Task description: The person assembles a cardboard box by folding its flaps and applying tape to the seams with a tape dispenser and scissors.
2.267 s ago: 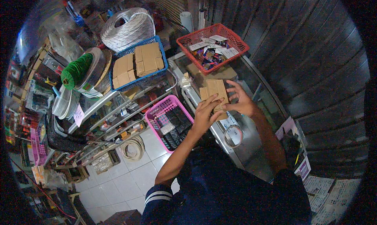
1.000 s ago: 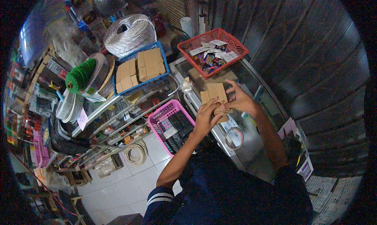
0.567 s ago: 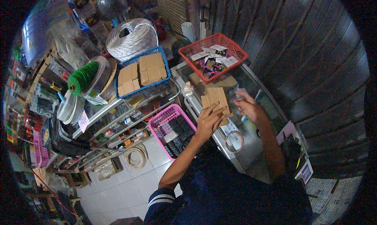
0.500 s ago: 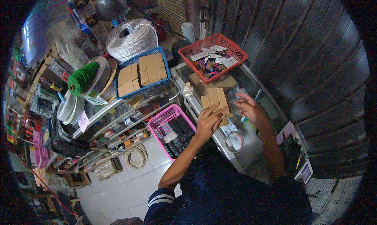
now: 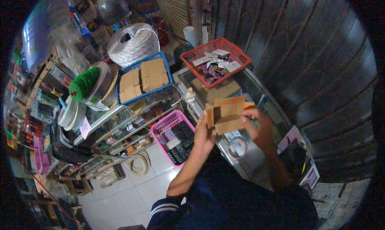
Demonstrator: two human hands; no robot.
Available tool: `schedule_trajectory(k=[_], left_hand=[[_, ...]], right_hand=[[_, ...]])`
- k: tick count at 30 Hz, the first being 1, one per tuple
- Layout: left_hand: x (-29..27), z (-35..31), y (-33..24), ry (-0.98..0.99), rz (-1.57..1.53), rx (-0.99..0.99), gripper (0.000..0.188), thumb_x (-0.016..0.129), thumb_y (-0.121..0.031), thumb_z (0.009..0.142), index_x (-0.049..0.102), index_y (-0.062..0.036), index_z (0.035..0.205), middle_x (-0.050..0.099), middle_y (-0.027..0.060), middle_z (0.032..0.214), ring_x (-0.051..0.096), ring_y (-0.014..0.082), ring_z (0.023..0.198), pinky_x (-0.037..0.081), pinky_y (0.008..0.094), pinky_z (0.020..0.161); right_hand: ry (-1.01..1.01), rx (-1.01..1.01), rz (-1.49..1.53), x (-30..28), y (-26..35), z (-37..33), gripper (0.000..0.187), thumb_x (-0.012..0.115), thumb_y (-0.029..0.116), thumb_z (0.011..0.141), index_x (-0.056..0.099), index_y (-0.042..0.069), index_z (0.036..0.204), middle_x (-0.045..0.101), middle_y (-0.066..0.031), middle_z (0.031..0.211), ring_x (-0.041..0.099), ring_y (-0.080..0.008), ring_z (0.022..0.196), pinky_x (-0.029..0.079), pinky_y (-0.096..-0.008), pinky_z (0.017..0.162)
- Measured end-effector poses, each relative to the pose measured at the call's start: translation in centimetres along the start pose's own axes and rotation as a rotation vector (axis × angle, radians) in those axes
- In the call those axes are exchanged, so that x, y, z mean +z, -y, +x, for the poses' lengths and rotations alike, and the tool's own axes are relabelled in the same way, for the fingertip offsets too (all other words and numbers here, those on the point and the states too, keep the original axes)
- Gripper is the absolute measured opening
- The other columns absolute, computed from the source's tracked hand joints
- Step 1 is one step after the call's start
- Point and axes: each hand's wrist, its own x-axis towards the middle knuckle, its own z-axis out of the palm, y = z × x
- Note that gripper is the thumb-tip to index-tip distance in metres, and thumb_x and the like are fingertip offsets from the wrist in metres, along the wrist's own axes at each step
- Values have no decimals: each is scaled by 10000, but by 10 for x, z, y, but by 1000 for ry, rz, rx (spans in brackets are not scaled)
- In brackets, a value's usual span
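Between my hands is a small brown cardboard box (image 5: pixel 230 119), opened up with its flaps spread and its hollow inside showing. My left hand (image 5: pixel 204 133) grips its left end. At the other end, the bent fingers of my right hand (image 5: pixel 255 123) pinch an edge flap. Just below the box, a roll of tape (image 5: pixel 237 147) lies on a glass-topped counter (image 5: pixel 256 158), over white paper slips. Flat folded cardboard boxes (image 5: pixel 154 74) fill a blue basket (image 5: pixel 171 75) to the left.
A red basket (image 5: pixel 208 83) of small packets and white cards stands at the counter's far end. Below left is a pink basket (image 5: pixel 155 129) with black packages. Rope coil (image 5: pixel 134 43) and green twine spool (image 5: pixel 82 87) crowd the left shelf. Corrugated metal (image 5: pixel 304 69) borders the right.
The cardboard was flat under my left hand; now it is lifted and opened into a box. My right hand, which was apart from it, has come to its right end.
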Motion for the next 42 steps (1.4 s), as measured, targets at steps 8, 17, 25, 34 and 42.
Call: schedule_trajectory(k=[8, 17, 25, 34, 42], left_hand=[[-4, -11, -15, 349, 1391, 1369, 147, 764, -107, 893, 686, -32, 991, 715, 100, 1283, 637, 265, 1241, 486, 430, 946], [-53, 18, 0, 482, 1620, 1221, 344, 804, -140, 840, 689, -50, 1152, 699, 72, 1306, 630, 296, 1195, 468, 437, 978], [-59, 20, 8, 344, 1500, 1157, 616, 825, -141, 826, 547, 15, 1354, 718, 129, 1239, 621, 367, 995, 481, 444, 947], [-58, 20, 7, 370, 1485, 1151, 643, 821, -145, 831, 524, -2, 1384, 717, 140, 1234, 622, 361, 985, 477, 426, 944], [-55, 18, 7, 353, 1483, 1144, 636, 813, -195, 847, 537, -36, 1398, 726, 147, 1167, 630, 368, 1001, 471, 420, 957]], right_hand=[[-180, 348, 242, -1, -37, -6, 92, 688, 94, 936, 646, 53, 1006, 657, -42, 917, 615, -141, 846, 503, -320, 780], [274, 145, 66, 21, -29, -17, 239, 703, 140, 938, 677, 29, 1148, 663, -124, 1036, 668, -256, 948, 528, -355, 857], [382, -188, -365, 36, -31, -28, 421, 755, 175, 829, 708, 165, 1247, 585, -111, 1248, 552, -323, 1172, 461, -453, 1004], [382, -188, -324, 39, -40, -30, 411, 744, 179, 826, 709, 179, 1236, 563, -131, 1282, 513, -360, 1198, 444, -468, 1018], [406, -98, -265, 37, -42, -16, 382, 738, 146, 808, 705, 156, 1188, 523, -168, 1329, 464, -391, 1250, 383, -496, 1084]])
